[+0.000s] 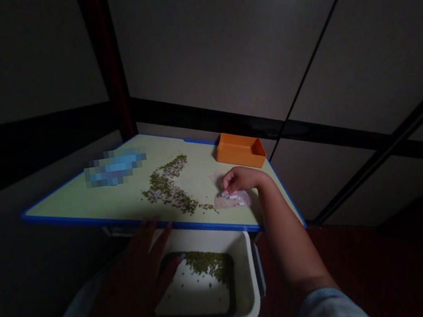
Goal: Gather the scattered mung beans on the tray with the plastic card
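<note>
1. grey sleeve (330,307) nearest, at five o'clock; from it the right forearm (289,237) reaches over the near edge of the board (118,198).
2. right hand (243,179), at four o'clock, has fingers bunched together, touching a pinkish see-through sheet (237,200); i cannot tell whether it grips it.
3. left hand (141,262), dark, between seven and eight o'clock, fingers spread apart, over the bin's left side.
4. seeds (164,188), small and green, lie on the board at eight o'clock in a loose, curved patch, a thin trail running toward the sheet.
5. white bin (252,278), between six and seven o'clock below the board, holds more seeds: heaped in its far right corner, a few strays on its floor. the left hand hides part of it.
6. orange tray (240,157) sits at three o'clock, at the board's far right corner.
7. blue thing (116,166), at nine o'clock on the board, is pixelated.
8. dark red post (107,63) at half past ten.
</note>
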`<state>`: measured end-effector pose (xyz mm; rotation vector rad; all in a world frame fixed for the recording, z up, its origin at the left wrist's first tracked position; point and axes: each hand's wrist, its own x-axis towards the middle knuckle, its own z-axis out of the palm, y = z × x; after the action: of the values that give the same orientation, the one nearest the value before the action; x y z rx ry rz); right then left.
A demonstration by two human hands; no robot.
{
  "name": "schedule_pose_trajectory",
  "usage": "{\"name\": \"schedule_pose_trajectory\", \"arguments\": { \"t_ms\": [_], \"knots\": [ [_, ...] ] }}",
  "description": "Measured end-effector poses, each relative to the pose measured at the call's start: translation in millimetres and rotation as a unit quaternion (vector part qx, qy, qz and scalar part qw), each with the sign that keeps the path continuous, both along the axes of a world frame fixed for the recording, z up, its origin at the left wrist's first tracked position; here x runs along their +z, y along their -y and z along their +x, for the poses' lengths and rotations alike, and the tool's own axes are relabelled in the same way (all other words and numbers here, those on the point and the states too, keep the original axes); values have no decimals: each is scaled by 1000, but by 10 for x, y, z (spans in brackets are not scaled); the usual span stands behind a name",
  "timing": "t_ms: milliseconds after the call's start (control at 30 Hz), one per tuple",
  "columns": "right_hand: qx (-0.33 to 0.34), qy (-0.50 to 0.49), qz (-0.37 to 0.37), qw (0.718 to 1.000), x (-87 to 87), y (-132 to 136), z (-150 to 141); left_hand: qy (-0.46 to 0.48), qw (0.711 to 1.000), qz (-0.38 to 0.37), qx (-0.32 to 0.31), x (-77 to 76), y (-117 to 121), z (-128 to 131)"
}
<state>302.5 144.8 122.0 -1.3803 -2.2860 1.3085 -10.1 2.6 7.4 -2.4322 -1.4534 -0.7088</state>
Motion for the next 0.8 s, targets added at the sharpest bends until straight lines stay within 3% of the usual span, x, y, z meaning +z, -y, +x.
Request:
{"name": "schedule_pose_trajectory", "arguments": {
  "t_ms": [267, 467, 800],
  "knots": [
    [4, -21, -2, 1000, -2, 20, -50, -5, 1000, -5, 6, -45, -7, -7],
    [21, -36, -13, 999, 1, 18, -58, -8, 999, 36, -5, -22, 15, -3],
    [31, -39, -8, 999, -14, 22, -75, -4, 1000, 10, 1, -5, 4, -2]
  ]
}}
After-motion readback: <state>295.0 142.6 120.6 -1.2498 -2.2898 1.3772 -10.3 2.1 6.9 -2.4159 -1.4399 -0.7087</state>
